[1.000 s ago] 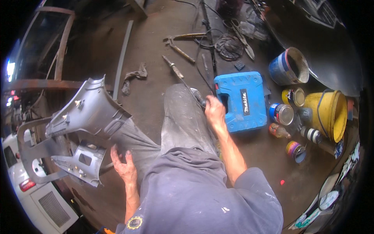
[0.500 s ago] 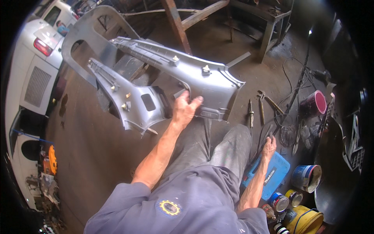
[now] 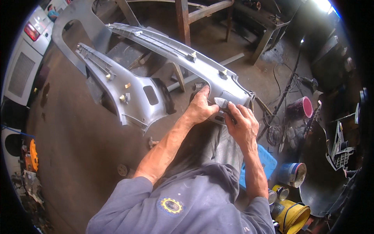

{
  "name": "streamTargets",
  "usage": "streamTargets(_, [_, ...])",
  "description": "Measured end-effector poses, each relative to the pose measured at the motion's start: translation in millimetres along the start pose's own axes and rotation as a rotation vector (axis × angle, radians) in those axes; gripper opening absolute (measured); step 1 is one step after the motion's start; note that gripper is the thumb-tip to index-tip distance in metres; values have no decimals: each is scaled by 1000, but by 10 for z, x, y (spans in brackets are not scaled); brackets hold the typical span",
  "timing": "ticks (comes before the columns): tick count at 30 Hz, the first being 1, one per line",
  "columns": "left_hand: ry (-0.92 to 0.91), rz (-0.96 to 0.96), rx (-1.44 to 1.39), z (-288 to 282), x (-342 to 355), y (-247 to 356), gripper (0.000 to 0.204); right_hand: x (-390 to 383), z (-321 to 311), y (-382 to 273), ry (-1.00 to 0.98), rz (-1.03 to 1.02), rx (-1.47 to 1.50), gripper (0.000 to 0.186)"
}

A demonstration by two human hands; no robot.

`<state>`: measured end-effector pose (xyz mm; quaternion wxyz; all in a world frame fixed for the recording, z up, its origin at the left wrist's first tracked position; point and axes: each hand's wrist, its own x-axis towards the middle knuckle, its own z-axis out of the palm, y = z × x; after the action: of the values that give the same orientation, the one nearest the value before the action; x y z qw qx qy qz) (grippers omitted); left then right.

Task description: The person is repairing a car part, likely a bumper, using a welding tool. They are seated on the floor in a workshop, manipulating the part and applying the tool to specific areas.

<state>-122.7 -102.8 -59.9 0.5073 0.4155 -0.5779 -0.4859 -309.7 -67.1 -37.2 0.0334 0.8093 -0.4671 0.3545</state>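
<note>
Your left hand (image 3: 200,107) lies flat and spread against the near end of the grey car bumper (image 3: 163,43), fingers reaching up over its edge, bracing rather than gripping. Your right hand (image 3: 241,124) is curled around a small grey piece (image 3: 221,102), perhaps a sanding pad or scraper, pinched between thumb and fingertips and pressed to the bumper's corner just beside your left hand; I cannot tell exactly what it is. The bumper sits across your lap and knees, its far end stretching up and to the left over the workshop floor, near the wooden trestle legs (image 3: 182,19). The likely trouble is the bumper's balance: most of its length hangs away from you, so if your bracing hand lifts or slides, the long end could swing or drop and drag the corner out from under the tool. Your two hands are almost touching, so a slip of the right hand could run the piece into your left fingers. Pressing hard on a thin, flexible edge could also make it flex and gouge unevenly. The blue tool case (image 3: 267,158) and paint cans (image 3: 292,173) sit close by your right side, easy to knock if the bumper shifts.
</note>
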Motion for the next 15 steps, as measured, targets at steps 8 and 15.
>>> streamTargets(8, [38,-24,-15,5,43,-43,49,-47,177,23,13,97,63,36])
streamTargets(15, [49,5,41,37,-38,11,48,215,171,190,94,342,127,31])
